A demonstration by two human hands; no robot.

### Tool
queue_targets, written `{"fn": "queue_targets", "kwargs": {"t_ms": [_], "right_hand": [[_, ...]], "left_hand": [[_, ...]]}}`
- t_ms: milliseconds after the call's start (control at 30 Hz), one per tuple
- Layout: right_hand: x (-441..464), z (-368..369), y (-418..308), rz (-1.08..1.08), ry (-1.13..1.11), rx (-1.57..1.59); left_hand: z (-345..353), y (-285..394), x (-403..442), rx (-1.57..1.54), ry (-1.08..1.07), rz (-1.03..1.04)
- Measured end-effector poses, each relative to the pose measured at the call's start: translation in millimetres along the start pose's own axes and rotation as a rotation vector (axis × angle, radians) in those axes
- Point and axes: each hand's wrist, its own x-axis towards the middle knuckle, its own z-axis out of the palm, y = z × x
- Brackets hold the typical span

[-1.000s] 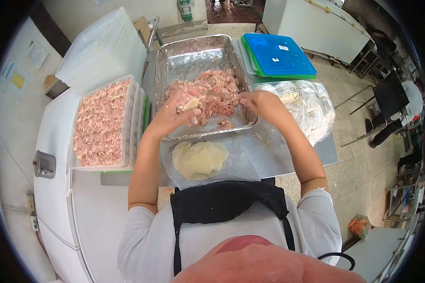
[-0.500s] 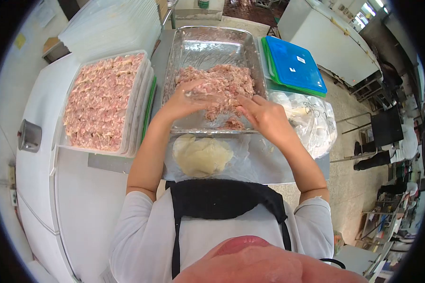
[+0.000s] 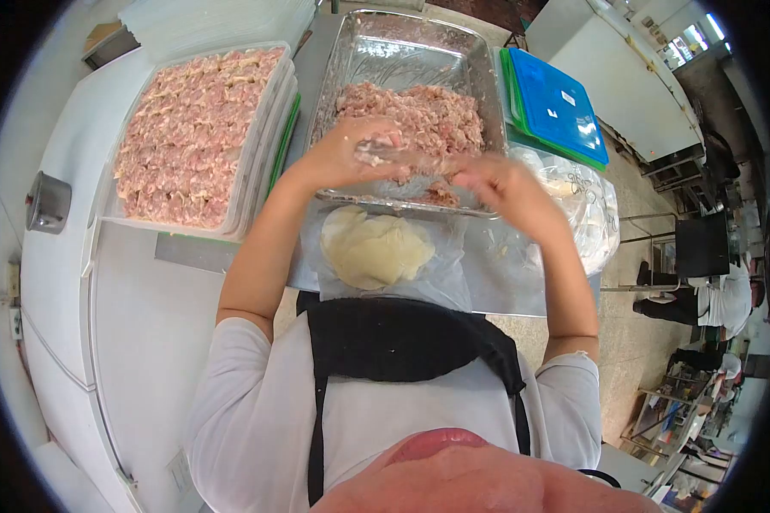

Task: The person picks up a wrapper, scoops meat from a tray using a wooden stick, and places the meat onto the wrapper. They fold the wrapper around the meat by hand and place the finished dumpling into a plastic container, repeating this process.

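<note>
Above the near left part of a metal pan (image 3: 321, 111), my left hand (image 3: 338, 158) is curled around a dumpling (image 3: 375, 152), a pale wrapper with pink meat showing. My right hand (image 3: 513, 192), smeared by motion, is closed at the pan's near right edge. From it a thin flat tool, like a spatula (image 3: 423, 162), reaches toward the left hand; its shape is blurred. Ground meat (image 3: 432, 115) is heaped in the pan beyond both hands. Pale yellow round wrappers (image 3: 376, 250) lie stacked on a plastic sheet between the pan and my apron.
At left, a clear plastic tray (image 3: 235, 201) holds packed rows of meat dumplings, on other trays. Blue and green lids (image 3: 560, 107) lie right of the pan, above a plastic bag (image 3: 595, 214) with white contents. A metal pot (image 3: 50, 203) stands far left. Other people are at far right.
My right hand has shifted right and slightly down in the view, and is now blurred. My left hand has stayed curled around the dumpling. The pan and trays appear higher in the view.
</note>
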Motion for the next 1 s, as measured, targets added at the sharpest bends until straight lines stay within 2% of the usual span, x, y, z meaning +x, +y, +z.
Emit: {"fn": "queue_targets", "kwargs": {"t_ms": [67,100,167,200,300,367,400,467,500,567,600,633,700,767,900,967,1000], "right_hand": [[-0.2,-20.1,-15.0,0.081,0.041,-0.273],[-4.2,-16.5,-22.9,0.077,0.044,-0.27],[-11.0,-8.6,-36.5,0.013,0.121,-0.295],[-11.3,-8.1,-32.0,0.014,0.122,-0.291],[-13.5,-16.8,-17.2,-0.002,0.113,-0.293],[-18.9,-37.4,-21.9,0.177,0.084,-0.195],[-21.7,-34.0,-20.7,0.182,0.086,-0.19],[-26.0,-18.2,-16.1,-0.029,0.142,-0.053],[-27.1,-5.6,-9.2,-0.027,0.144,-0.054],[-25.8,15.7,7.8,-0.088,0.029,-0.01],[-23.0,8.0,14.3,-0.078,0.026,-0.04],[-23.4,-4.8,2.7,-0.078,0.027,-0.042],[-27.5,-29.1,-26.9,0.174,0.024,-0.278],[-30.4,-12.6,-31.3,0.118,0.071,-0.264],[-21.4,-8.3,-6.8,0.02,0.106,-0.139],[-23.0,-13.7,-15.4,0.04,0.13,-0.107],[-24.5,-13.4,-20.3,0.085,0.155,-0.069]], "left_hand": [[1.4,7.8,-2.2,-0.097,0.065,-0.33],[-0.6,3.3,-3.0,-0.091,0.066,-0.332],[-3.3,-10.9,-5.7,0.014,0.083,-0.169],[-2.1,-4.1,-4.0,0.016,0.08,-0.171],[0.8,21.8,0.8,0.013,0.042,-0.257],[4.0,34.7,-0.5,-0.274,0.064,-0.43],[6.5,32.7,-1.6,-0.273,0.059,-0.433],[10.0,24.9,-5.6,0.043,0.144,-0.15],[8.0,25.7,-4.2,0.043,0.141,-0.148],[5.1,28.7,0.1,0.174,-0.104,-0.2],[8.5,30.0,1.1,0.174,-0.102,-0.195],[13.4,31.9,0.1,0.154,-0.022,-0.252],[16.7,26.7,-1.5,0.137,0.057,-0.31],[16.9,14.4,-2.8,-0.11,0.097,-0.427],[12.0,17.4,2.4,0.136,0.082,-0.277],[13.0,14.7,-9.1,-0.13,0.245,-0.482],[10.5,23.3,-9.9,-0.126,0.253,-0.494]]}}
